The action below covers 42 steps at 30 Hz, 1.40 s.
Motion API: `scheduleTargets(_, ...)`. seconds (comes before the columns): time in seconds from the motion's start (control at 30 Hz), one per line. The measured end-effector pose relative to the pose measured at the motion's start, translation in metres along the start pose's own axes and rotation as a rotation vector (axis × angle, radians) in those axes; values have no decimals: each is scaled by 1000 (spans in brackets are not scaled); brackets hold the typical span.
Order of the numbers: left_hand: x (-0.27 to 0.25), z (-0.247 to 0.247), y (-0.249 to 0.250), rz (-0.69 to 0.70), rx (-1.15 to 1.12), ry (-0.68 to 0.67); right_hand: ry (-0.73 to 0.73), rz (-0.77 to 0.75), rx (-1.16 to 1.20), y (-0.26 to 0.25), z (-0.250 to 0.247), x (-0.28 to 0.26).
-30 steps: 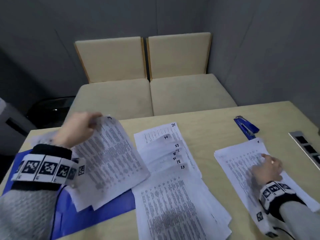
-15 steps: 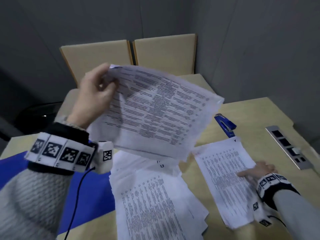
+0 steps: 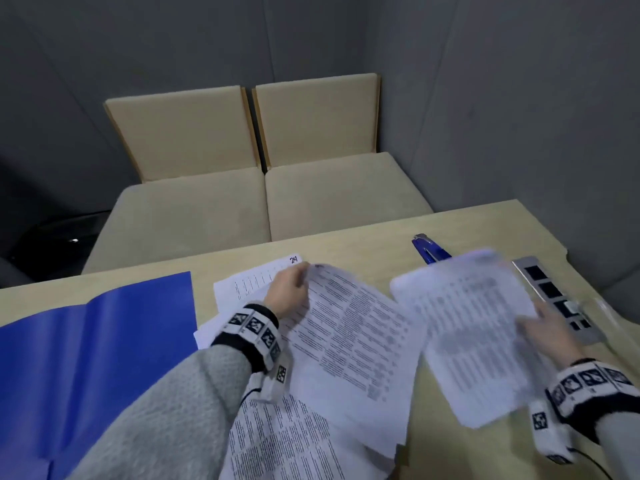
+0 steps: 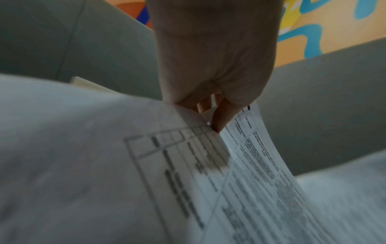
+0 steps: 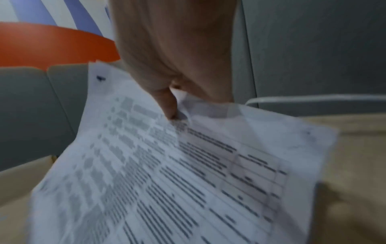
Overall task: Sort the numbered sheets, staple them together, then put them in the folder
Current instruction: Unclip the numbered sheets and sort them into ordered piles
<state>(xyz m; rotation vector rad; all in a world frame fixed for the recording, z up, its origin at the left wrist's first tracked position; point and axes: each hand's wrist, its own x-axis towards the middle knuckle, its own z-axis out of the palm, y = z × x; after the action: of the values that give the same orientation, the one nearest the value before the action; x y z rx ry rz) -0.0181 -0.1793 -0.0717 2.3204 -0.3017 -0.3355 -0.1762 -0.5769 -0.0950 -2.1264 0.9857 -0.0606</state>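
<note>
My left hand (image 3: 289, 292) pinches the top corner of a printed sheet (image 3: 349, 344), thumb on the face and fingers (image 4: 205, 105) curled behind it; the sheet hangs over the loose pile (image 3: 287, 441) of pages at about 6 o'clock on the table (image 3: 363, 247). My right hand (image 3: 550, 332) grips the right edge of a second bunch of sheets (image 3: 474, 337), thumb (image 5: 168, 102) pressed on the print, the paper lifted off the table and blurred, at about 3 o'clock. A page marked 24 (image 3: 256, 278) lies flat at 12 o'clock, just beyond my left knuckles. The open blue folder (image 3: 93, 344) lies at 9 o'clock, its edge beside the pile. The blue stapler (image 3: 429, 251) sits at about 1 o'clock, partly hidden behind the right-hand sheets. A grey socket strip (image 3: 550, 292) runs along the table at 3 o'clock, under my right fingers. Two beige chairs (image 3: 259, 161) stand beyond the far edge.
</note>
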Motion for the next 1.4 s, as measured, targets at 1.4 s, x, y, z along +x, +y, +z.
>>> scheduleTargets(1.4, -75, -9, -116, -68, 223, 23, 41, -156, -373, -47, 96, -29)
